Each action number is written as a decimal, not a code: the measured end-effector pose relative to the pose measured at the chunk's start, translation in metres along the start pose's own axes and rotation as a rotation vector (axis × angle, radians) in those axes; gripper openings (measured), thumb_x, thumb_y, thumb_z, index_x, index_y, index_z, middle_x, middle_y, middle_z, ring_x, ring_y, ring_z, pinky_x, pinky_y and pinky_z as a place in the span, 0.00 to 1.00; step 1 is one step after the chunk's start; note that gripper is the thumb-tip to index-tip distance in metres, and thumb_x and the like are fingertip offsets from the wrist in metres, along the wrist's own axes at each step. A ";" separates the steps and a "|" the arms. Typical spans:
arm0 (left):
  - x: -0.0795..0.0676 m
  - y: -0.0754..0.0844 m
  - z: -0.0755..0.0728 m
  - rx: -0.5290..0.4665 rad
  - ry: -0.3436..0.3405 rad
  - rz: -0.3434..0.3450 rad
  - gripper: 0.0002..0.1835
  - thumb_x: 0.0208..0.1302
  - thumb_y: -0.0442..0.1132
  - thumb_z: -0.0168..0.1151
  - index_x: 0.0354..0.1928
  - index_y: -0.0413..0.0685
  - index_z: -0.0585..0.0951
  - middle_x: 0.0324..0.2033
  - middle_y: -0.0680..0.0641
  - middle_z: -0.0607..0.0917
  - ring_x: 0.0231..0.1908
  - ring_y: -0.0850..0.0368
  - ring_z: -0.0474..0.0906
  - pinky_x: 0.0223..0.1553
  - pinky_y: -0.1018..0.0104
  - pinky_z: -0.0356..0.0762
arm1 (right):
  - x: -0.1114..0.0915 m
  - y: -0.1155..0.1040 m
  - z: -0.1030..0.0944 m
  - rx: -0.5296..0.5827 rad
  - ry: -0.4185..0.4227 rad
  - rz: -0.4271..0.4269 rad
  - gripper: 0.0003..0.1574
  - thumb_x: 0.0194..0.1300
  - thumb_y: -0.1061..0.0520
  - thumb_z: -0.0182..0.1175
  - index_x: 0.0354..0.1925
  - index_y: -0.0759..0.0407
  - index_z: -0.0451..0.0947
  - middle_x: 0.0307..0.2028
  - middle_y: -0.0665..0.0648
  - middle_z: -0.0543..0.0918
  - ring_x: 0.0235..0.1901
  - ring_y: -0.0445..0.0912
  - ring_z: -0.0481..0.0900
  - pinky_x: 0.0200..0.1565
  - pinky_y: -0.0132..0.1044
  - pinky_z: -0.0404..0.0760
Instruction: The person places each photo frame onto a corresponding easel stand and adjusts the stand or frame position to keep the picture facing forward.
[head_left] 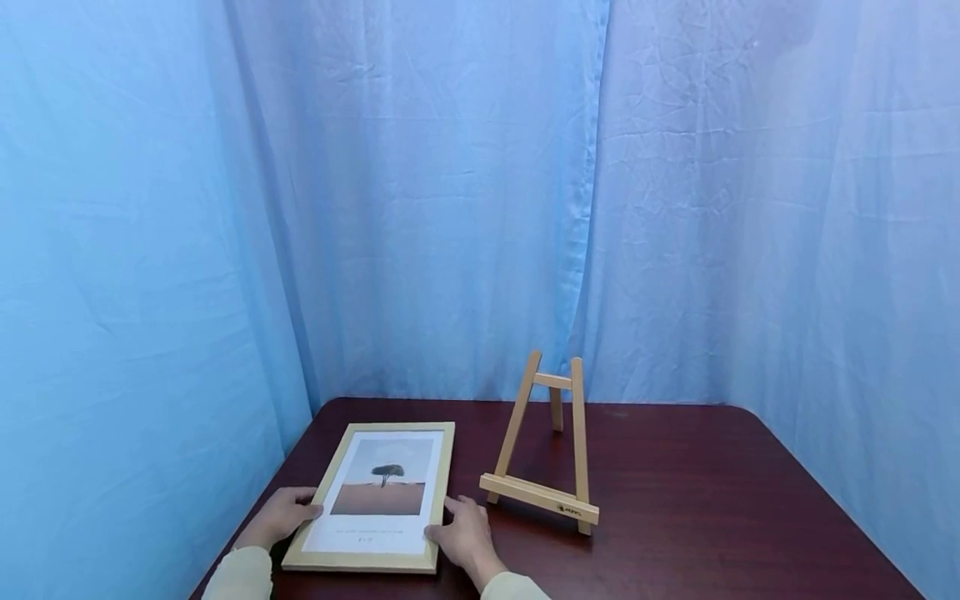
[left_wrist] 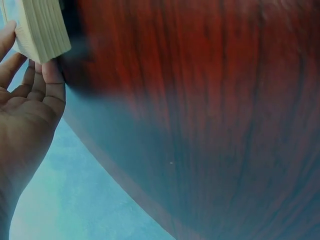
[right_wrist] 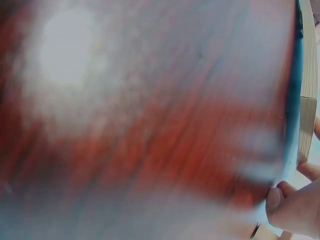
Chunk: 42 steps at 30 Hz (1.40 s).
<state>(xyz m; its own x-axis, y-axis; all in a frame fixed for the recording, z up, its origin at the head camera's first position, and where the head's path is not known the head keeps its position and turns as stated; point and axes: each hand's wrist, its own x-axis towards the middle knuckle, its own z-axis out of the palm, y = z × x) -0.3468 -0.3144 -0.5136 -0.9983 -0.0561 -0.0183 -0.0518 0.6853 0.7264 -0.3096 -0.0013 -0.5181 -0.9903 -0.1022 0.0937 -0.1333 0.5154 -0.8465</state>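
Note:
A picture frame (head_left: 386,492) with a pale wooden border, holding a print of a lone tree, lies face up low over the left part of the table. My left hand (head_left: 281,517) grips its left side, thumb on the border. On the opposite side, my right hand (head_left: 467,537) holds the border with its thumb on top. In the left wrist view, the fingers curl under the frame's corner (left_wrist: 45,32). The right wrist view catches the frame's edge (right_wrist: 308,75) beside the fingers. To the right of the frame stands a wooden tabletop easel (head_left: 581,433), untouched.
The dark red-brown table (head_left: 697,500) has rounded far corners. Blue curtains (head_left: 450,208) hang behind it and along both sides. The easel's front ledge (head_left: 540,497) sits close to my right hand.

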 end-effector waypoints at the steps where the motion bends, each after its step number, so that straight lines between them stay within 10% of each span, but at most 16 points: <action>1: 0.000 0.001 0.000 -0.010 0.001 0.000 0.22 0.61 0.29 0.65 0.56 0.23 0.77 0.51 0.26 0.80 0.48 0.37 0.79 0.49 0.46 0.77 | -0.001 -0.001 -0.001 0.007 0.006 -0.010 0.35 0.55 0.58 0.72 0.58 0.71 0.77 0.60 0.77 0.71 0.62 0.73 0.63 0.61 0.64 0.64; 16: 0.006 0.015 -0.004 -0.086 0.030 -0.007 0.28 0.65 0.31 0.64 0.64 0.23 0.70 0.55 0.25 0.77 0.53 0.33 0.76 0.50 0.46 0.78 | 0.000 -0.004 -0.007 0.132 0.099 -0.048 0.38 0.54 0.65 0.69 0.64 0.69 0.73 0.45 0.61 0.85 0.44 0.51 0.81 0.46 0.45 0.79; 42: 0.005 0.045 -0.025 -0.242 0.093 0.061 0.31 0.71 0.35 0.59 0.72 0.34 0.64 0.57 0.27 0.75 0.51 0.39 0.76 0.52 0.47 0.77 | 0.010 -0.024 -0.023 0.357 0.113 -0.123 0.40 0.58 0.74 0.62 0.69 0.67 0.67 0.54 0.69 0.80 0.33 0.45 0.82 0.35 0.37 0.83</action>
<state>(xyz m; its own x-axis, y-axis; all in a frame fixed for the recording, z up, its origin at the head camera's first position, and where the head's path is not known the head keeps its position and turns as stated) -0.3533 -0.3025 -0.4637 -0.9919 -0.0938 0.0856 0.0279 0.4964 0.8677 -0.3174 0.0048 -0.4844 -0.9686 -0.0403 0.2455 -0.2487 0.1745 -0.9527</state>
